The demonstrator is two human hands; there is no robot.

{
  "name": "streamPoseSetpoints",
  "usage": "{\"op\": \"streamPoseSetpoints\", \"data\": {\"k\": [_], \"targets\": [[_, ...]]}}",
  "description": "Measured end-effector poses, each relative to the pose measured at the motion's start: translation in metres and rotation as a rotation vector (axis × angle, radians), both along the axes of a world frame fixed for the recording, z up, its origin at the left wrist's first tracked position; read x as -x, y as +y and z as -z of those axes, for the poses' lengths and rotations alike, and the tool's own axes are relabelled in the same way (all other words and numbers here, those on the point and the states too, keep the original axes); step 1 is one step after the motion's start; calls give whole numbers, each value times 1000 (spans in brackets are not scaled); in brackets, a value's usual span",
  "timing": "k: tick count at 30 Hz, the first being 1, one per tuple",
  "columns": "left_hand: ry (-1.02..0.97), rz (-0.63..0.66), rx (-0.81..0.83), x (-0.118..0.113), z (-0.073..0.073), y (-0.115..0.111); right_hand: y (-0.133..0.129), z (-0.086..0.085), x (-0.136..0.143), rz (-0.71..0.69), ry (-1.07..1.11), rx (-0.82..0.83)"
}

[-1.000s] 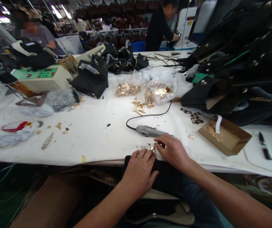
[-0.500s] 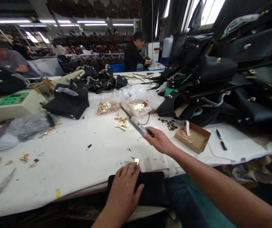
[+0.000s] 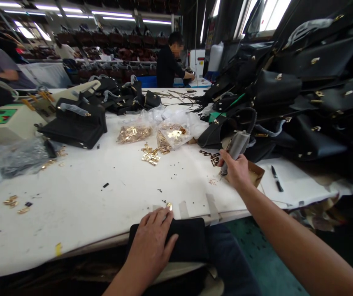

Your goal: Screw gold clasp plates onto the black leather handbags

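My right hand [image 3: 235, 169] is wrapped round a grey electric screwdriver [image 3: 238, 144], its cord curving up from the top. The driver tilts tip down, with the tip close to small copper-coloured screws [image 3: 212, 181] on the table beside a cardboard box [image 3: 256, 174]. My left hand [image 3: 153, 234] lies flat, fingers stretched out, over a black leather bag [image 3: 190, 236] at the table's front edge. Just beyond its fingertips shows a small gold metal plate [image 3: 169, 206]; the fingers partly cover that area. Gold bag fittings [image 3: 150, 156] lie loose farther back.
Clear plastic bags of gold fittings [image 3: 135, 133] stand mid-table. A knife [image 3: 277, 179] lies at the right. Black bags [image 3: 275, 90] are piled high on the right, and a black handbag [image 3: 74, 123] sits by a machine [image 3: 6, 123] at left. A co-worker [image 3: 168, 59] works at the back.
My right hand has moved right, and the screwdriver has turned from pointing away across the table to tip down by the box. My left hand stays on the bag. The view has shifted slightly.
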State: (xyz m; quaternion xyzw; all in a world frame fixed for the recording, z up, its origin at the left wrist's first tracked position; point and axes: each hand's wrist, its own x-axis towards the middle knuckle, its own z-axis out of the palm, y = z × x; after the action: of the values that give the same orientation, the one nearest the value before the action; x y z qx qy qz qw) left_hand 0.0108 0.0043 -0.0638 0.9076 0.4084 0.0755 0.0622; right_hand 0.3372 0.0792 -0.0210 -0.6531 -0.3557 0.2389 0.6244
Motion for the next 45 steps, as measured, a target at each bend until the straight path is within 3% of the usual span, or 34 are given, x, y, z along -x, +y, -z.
{"op": "streamPoseSetpoints", "data": {"k": [7,12,16,19,23,30,45], "targets": [[-2,1,-13,1,3,0,9,26,-5,104,-81,22],[-18,5,-15,1,4,0,11,27,-3,90,-39,13],[-41,-5,1,0,4,2,10,18,5,95,17,-56],[-63,-35,40,-1,2,1,3,3,27,23,189,-164],[-72,-45,90,-3,-3,-1,-12,-14,79,-160,480,-195],[-105,-72,133,-3,-7,-5,-26,-6,152,-296,798,-32],[-95,-71,116,-3,-2,-3,-32,9,169,-263,857,44]]}}
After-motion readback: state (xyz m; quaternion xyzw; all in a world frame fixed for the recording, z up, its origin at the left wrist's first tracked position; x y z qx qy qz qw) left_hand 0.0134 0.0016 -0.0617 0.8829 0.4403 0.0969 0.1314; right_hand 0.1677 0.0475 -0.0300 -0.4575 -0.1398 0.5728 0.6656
